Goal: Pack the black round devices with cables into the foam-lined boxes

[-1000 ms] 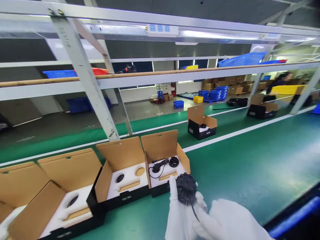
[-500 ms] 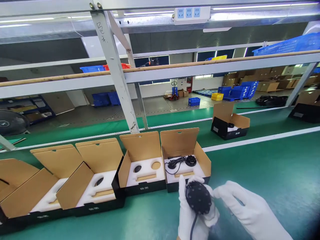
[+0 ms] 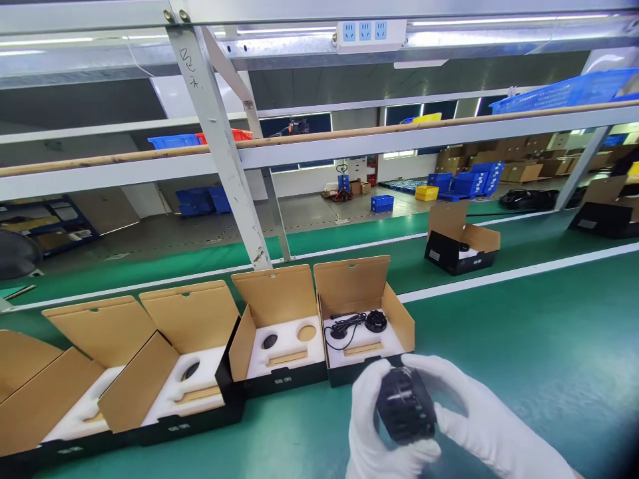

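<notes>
A black round device, tilted so its ridged side shows, is held low in front of me. My left hand, in a white glove, curls round its left side and underneath. The gloved fingers and thumb of my right hand close on its right edge. Just beyond stands an open box with a white foam insert, a coiled black cable and another black round device. Beside it, an open box shows a dark disc in one foam recess and bare cardboard in the other.
More open black boxes continue along the green bench to the left. Farther back on the right is another open box. A metal post rises behind the row, and a power strip hangs overhead.
My right hand has moved left onto the device, which was in my left hand with its dotted face showing. The device has turned to show its side. The view has shifted slightly.
</notes>
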Demonstrator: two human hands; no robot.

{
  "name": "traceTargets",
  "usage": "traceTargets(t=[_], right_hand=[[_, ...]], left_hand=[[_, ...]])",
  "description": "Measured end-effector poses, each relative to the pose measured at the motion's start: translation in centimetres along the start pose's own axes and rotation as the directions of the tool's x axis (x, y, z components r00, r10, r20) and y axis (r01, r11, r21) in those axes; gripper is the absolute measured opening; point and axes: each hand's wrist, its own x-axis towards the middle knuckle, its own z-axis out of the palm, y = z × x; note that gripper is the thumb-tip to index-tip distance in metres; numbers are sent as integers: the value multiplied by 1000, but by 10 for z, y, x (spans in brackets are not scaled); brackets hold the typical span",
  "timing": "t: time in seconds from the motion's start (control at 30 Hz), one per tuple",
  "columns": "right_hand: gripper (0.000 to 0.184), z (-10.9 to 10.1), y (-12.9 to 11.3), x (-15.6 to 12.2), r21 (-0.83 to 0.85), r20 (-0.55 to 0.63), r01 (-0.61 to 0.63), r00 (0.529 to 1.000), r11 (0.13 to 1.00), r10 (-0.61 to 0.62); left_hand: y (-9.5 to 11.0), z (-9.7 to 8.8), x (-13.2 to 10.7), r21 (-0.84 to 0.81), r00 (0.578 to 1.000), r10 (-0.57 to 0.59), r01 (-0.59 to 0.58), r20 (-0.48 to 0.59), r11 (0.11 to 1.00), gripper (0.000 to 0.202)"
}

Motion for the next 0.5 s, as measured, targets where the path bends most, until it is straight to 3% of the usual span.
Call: traceTargets(t=[0.13,0.27,0.37,0.43,0.5], right_hand=[[64,-5,2,5,-13,97,84,992,996,-82],[62,-8,16,7,102,115,105,986,989,-116],[48,-4,26,7,-88,56,201,979,976,-196],[57,2,25,8,-363,34,354,929,862,-367],[75,10,18,12,-531,73,527,809,664,-583]], left_hand=[[6,-12,-9,61,974,-213,208,73,976,75],[11,-9,-7,168,989,-147,142,22,976,85],[18,-5,6,137,985,-161,152,57,979,89],[25,-4,13,96,970,-213,202,115,975,81],[31,-5,14,92,956,-247,235,158,968,73]])
